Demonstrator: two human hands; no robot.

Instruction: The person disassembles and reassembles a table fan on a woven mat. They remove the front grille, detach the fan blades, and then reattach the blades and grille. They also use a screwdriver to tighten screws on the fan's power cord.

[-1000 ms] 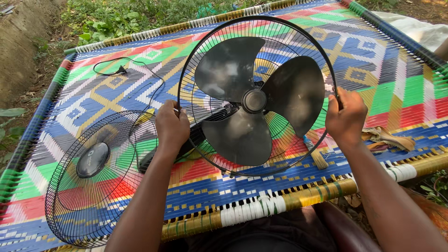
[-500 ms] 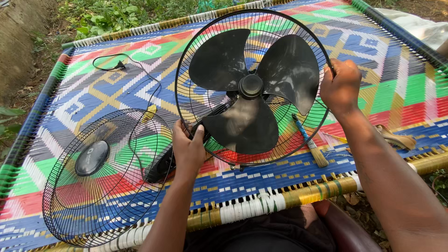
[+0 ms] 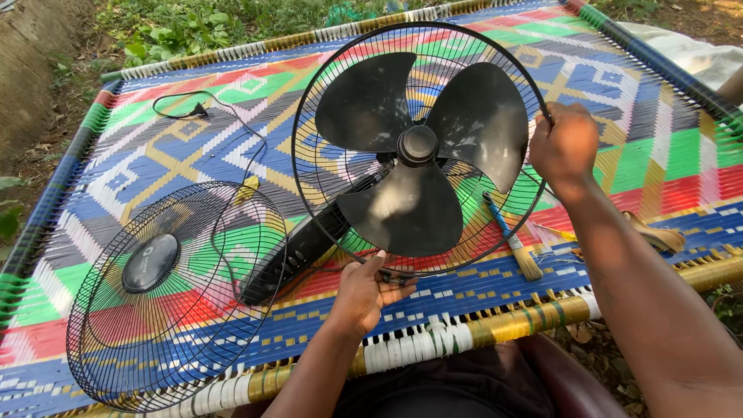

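Note:
A black fan [image 3: 418,147] with three dusty blades inside its rear wire guard stands tilted up on a colourful woven cot [image 3: 658,147]. My left hand [image 3: 365,294] grips the bottom of the guard's rim. My right hand [image 3: 565,143] grips the rim on the right side. The fan's black motor body and stem [image 3: 298,251] lie behind the guard on the weave. The detached front wire guard [image 3: 174,290] with its round centre cap lies flat to the left, apart from both hands.
A black power cord with plug [image 3: 197,112] trails across the cot's far left. A brush with a blue handle [image 3: 515,244] lies under the fan's right side. A brown object [image 3: 654,232] rests near the right edge. Grass and soil surround the cot.
The fan has been turned and raised; my left hand slid from the rim's left side down to its bottom, and my right hand moved higher along the right rim.

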